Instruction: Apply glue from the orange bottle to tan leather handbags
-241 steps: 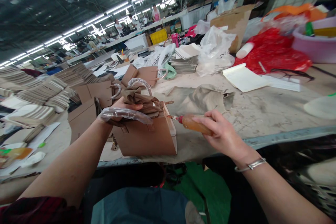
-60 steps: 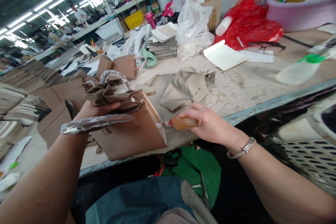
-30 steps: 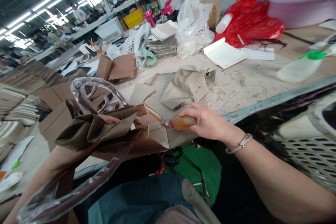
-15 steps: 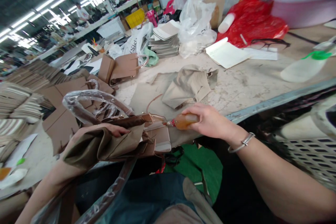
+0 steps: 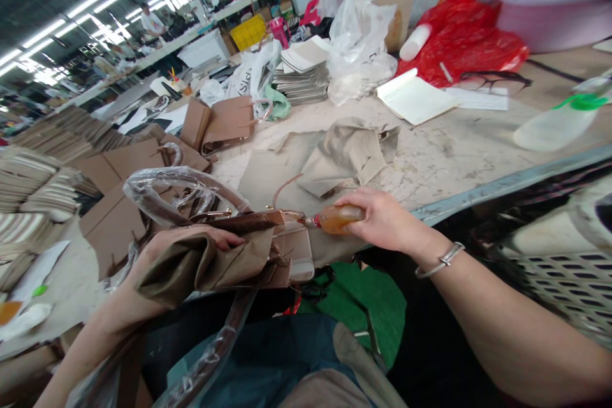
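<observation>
My left hand (image 5: 184, 243) grips a brown handbag (image 5: 268, 252) by its folded olive-brown lining, holding it tilted toward me at the table's near edge. The bag's plastic-wrapped handles (image 5: 176, 188) arch above my hand, and a wrapped strap (image 5: 215, 347) hangs down over my lap. My right hand (image 5: 382, 220) is closed round a small amber glue bottle (image 5: 337, 218). Its red nozzle touches the top edge of the bag's open end.
A crumpled beige cloth (image 5: 344, 153) lies just behind the bag. More brown bags (image 5: 224, 121) and cut panels fill the left. Stacked grey sheets (image 5: 301, 73), plastic bags, a notebook (image 5: 414, 99), glasses and a green-capped bottle (image 5: 554, 124) sit further back. People work at distant tables.
The bag was tipped from upright onto its side and drawn toward me. My left hand shifted its grip on the lining. The bottle's nozzle stayed at the bag's edge.
</observation>
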The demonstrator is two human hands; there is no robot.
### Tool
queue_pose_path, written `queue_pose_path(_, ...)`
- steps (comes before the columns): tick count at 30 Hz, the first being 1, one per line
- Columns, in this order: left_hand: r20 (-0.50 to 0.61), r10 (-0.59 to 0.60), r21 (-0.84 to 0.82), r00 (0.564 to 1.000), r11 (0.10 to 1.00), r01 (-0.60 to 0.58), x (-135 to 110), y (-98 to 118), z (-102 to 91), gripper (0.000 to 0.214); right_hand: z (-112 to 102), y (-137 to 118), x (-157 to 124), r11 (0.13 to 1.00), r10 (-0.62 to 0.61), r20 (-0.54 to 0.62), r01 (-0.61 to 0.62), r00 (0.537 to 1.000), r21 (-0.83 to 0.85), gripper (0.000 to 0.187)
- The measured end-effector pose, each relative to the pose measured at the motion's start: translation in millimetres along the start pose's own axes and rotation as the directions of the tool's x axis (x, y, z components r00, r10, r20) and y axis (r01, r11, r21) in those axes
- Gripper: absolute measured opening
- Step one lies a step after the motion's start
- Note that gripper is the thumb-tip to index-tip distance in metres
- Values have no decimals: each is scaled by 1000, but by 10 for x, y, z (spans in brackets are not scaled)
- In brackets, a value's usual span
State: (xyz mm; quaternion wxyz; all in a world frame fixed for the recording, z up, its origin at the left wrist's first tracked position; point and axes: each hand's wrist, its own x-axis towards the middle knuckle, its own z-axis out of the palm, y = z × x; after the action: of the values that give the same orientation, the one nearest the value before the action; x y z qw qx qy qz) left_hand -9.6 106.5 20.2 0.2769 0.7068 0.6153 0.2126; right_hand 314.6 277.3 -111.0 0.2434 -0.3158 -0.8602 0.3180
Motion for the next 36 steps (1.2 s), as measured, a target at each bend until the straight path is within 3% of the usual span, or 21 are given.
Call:
queue_pose_path(4, -51, -24, 3, 998, 1000, 24, 45, 40, 37, 16, -49, -16, -2, 1000, 21, 74, -21, 997, 7, 37)
queue_pose_path(8, -24, -48, -6, 999, 999, 47, 61, 17, 32, 14, -79, -16, 1, 999, 40, 37, -40, 999, -10, 39)
queue_pose_path(12, -38, -52, 23, 998, 998, 53, 70, -6, 15, 19, -96, 2, -4, 999, 48, 99, -49, 994, 4, 36)
queue_pose_path(17, -33, -96, 29, 995, 995, 97, 108, -14, 18, 22, -114, 23, -24, 999, 33, 16, -33, 999, -2, 35)
queue_pose_path(21, -45, -117, 1, 992, 993, 117, 117, 0, 28, 21, -130, -8, -25, 998, 51, 95, -55, 994, 39, 34)
queue_pose_path(23, -29, -133, -13, 991, 991, 133, 110, 16, 34, 22, -119, -23, -17, 996, 59, 78, -63, 995, 58, 37)
queue_pose_path(26, -18, -110, -19, 994, 994, 109, 92, 34, 42, 23, -96, -29, -4, 993, 84, 46, -87, 995, 75, 36)
queue_pose_path(32, -7, -79, 5, 997, 997, 79, 44, 34, 34, 20, -110, -32, -22, 985, 133, 165, -149, 977, 83, 37)
queue_pose_path(36, -6, -2, 27, 1000, 1000, 2, 39, 31, 45, 20, -83, -24, -18, 974, 119, 83, -132, 989, 184, 40)
